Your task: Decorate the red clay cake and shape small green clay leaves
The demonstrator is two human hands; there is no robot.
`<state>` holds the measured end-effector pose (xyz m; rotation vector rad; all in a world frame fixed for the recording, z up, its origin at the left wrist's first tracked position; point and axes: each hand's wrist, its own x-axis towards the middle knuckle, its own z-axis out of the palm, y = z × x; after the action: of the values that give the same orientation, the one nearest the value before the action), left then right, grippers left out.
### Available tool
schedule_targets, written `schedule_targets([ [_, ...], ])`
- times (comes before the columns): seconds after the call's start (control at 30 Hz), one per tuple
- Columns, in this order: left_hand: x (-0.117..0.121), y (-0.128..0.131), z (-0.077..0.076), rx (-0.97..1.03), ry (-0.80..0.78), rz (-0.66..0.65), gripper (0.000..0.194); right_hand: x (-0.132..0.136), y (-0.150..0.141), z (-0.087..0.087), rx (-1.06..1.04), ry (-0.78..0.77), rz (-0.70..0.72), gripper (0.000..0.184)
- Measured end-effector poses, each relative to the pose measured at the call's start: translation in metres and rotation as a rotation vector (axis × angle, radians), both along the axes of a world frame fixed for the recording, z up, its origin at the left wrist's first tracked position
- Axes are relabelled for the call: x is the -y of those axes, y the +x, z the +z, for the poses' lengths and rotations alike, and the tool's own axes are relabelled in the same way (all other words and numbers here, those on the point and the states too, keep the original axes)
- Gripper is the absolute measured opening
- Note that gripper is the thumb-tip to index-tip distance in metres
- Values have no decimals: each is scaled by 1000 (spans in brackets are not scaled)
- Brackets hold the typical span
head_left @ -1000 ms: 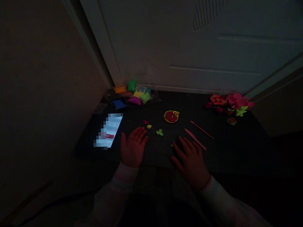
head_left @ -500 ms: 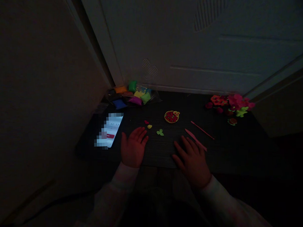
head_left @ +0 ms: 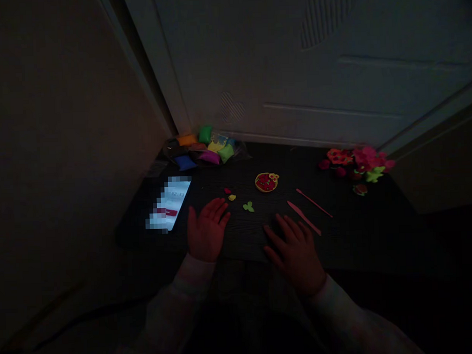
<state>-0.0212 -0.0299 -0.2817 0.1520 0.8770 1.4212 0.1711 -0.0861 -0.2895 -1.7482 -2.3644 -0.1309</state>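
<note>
My left hand (head_left: 207,230) rests on its side at the dark table (head_left: 339,240), palm turned inward and fingers stretched, holding nothing visible. Palm down, my right hand (head_left: 295,255) lies on the tabletop with its fingers spread; what is under the fingers is hidden. Between the hands sits a light green three-leaf clay piece (head_left: 248,207). Beyond the left fingertips are a small yellow clay piece (head_left: 232,198) and a small red one (head_left: 227,190). A round red clay piece with a yellow rim (head_left: 266,182) lies farther back. Nearest my right hand is a pink plastic knife (head_left: 304,217).
A thin pink stick tool (head_left: 314,202) lies beside the knife. A lit phone (head_left: 173,202) is at the left. Colourful clay packets (head_left: 210,156) fill the back left; bright flower-like clay pieces (head_left: 367,159) are at the back right. A white panel (head_left: 294,82) stands behind.
My right hand has shifted slightly, first to the right, then back left. A tiny pale green bit at its index fingertip is now out of sight. My left hand has stayed put.
</note>
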Motion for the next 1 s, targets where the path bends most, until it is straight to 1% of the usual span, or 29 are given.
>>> schedule_targets([
  [0.1, 0, 0, 0, 9, 6, -11, 55, -2, 2, -2, 7, 31, -69, 41],
  [0.23, 0, 0, 0, 28, 12, -13, 55, -1, 1, -3, 9, 15, -9, 40],
  [0.37, -1, 0, 2, 36, -7, -13, 54, -2, 2, -3, -3, 39, -56, 40],
  [0.57, -1, -1, 1, 35, -6, -9, 54, -2, 9, -2, -25, 63, -41, 41],
  [0.73, -1, -1, 0, 44, -6, -11, 55, -2, 4, -1, -5, 21, -32, 39],
  [0.9, 0, -1, 1, 45, -3, -9, 54, -7, 8, -2, 20, 21, -93, 41],
  [1.0, 0, 0, 1, 44, -1, -9, 54, -8, 13, -2, 29, 22, -64, 40],
])
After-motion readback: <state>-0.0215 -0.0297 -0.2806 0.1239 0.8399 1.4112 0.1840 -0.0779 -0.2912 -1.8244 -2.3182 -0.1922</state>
